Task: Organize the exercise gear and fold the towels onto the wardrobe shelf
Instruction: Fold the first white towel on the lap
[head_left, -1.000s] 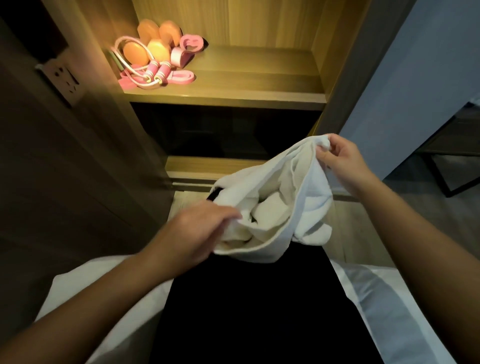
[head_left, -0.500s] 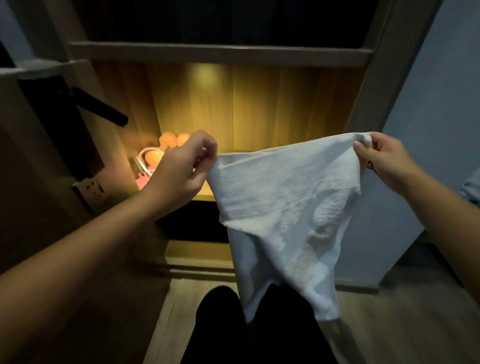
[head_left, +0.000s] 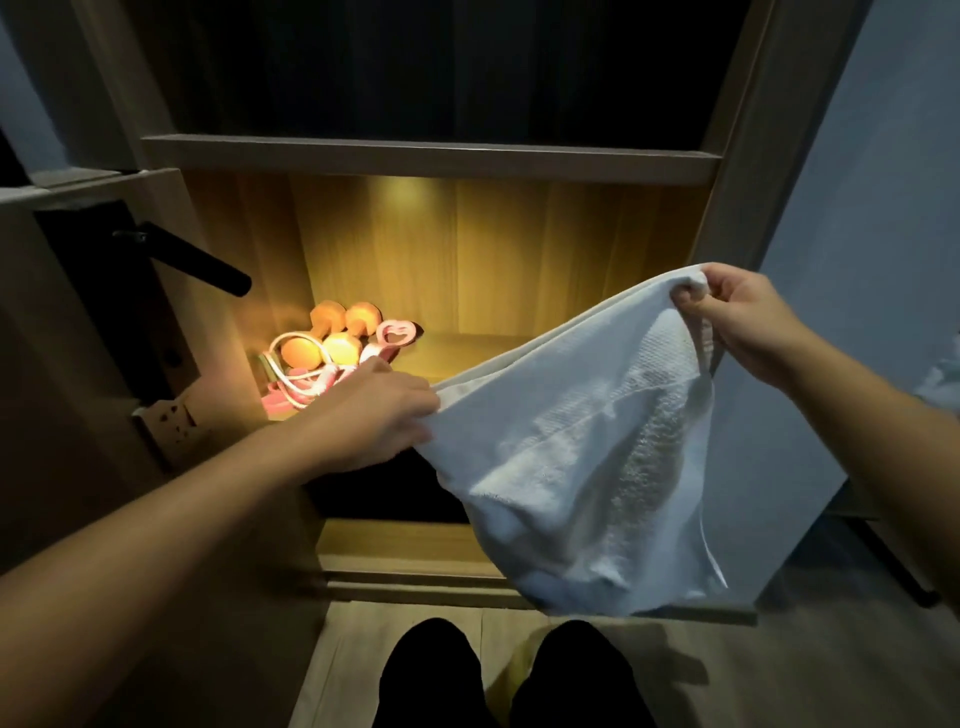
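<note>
A white towel (head_left: 582, 467) hangs spread in front of the lit wardrobe shelf (head_left: 467, 348). My left hand (head_left: 379, 415) grips its lower left edge, just before the shelf's front. My right hand (head_left: 737, 312) pinches the upper right corner, held higher. The towel's top edge slopes up from left to right and its bulk sags below. At the shelf's left end lie the orange dumbbells (head_left: 337, 332), a pink and white skipping rope (head_left: 306, 379) and a pink gripper piece (head_left: 397, 335), partly hidden by my left hand.
A wooden door with a black handle (head_left: 192, 260) and a wall socket (head_left: 171, 415) stands at the left. A dark shelf opening sits above and another below the lit one. A blue wall (head_left: 857, 208) is at the right. My dark-clad legs (head_left: 514, 675) stand on the wooden floor.
My left hand dropped from level with the right hand down to the shelf's front, so the towel's top edge now slants. My right hand stayed high. The towel had been bunched a second ago.
</note>
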